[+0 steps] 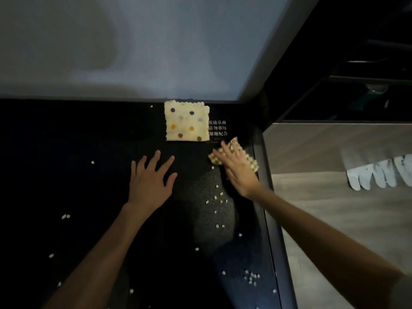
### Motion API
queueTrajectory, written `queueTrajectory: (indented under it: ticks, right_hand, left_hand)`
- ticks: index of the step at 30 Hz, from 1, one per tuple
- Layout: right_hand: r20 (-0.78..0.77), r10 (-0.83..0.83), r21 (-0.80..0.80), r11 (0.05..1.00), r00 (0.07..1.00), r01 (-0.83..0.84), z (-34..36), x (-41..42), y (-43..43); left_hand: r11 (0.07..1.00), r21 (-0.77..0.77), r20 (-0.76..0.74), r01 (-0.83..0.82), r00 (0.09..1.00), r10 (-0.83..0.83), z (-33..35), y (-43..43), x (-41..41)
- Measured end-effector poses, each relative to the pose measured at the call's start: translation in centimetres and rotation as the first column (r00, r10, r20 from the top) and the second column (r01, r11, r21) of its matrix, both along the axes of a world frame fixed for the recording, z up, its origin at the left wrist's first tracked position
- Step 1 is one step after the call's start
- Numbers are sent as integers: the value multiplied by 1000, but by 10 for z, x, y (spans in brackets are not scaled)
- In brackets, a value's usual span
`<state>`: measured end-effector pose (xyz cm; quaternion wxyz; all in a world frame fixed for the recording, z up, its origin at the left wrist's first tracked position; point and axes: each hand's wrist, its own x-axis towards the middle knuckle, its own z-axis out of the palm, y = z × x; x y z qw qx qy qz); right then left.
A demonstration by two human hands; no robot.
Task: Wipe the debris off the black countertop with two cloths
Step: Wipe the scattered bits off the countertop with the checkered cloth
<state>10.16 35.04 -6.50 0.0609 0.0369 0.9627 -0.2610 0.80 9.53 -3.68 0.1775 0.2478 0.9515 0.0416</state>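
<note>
Table (66, 163): black and speckled, running back to a pale wall (133, 41), with a raised dark edge along its right side.
Debris (219, 197): small pale grains scattered over the table. A loose trail lies just in front of the right hand, a tight cluster sits near the front right, and single grains lie far left and at the back by the wall.
Dotted cloth (187, 123): cream with purple, orange and brown spots, folded square. It lies flat at the back of the table against the wall, and no hand touches it.
Checked cloth (252, 162): yellow-and-white check, lying near the table's right edge in front of and to the right of the dotted cloth, mostly covered by the right hand.
Right hand (239, 168): lies palm down on the checked cloth. Its fingers (227, 150) are straight and close together, flat on the cloth rather than curled round it.
Left hand (149, 184): palm down over bare table, in front of and to the left of the dotted cloth. Its fingers (156, 159) are spread wide and hold nothing; whether the palm touches the surface cannot be told.
Printed notice (218, 128): white characters on the table, just right of the dotted cloth.
Floor (334, 208): wood-grain boards to the right of the table.
White object (379, 172): pale, with finger-like lobes, at the far right; what it is cannot be told.
</note>
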Motion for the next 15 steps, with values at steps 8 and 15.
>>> queueTrajectory:
  ticks: [8, 15]
  right_hand:
    - [83, -139, -544, 823, 987, 162, 34, 89, -77]
    - [-205, -425, -333, 877, 882, 346, 56, 37, -4]
  left_hand:
    - [999, -48, 100, 9, 995, -4, 15, -1, 2]
    - [998, -65, 100, 8, 995, -2, 19, 9, -2]
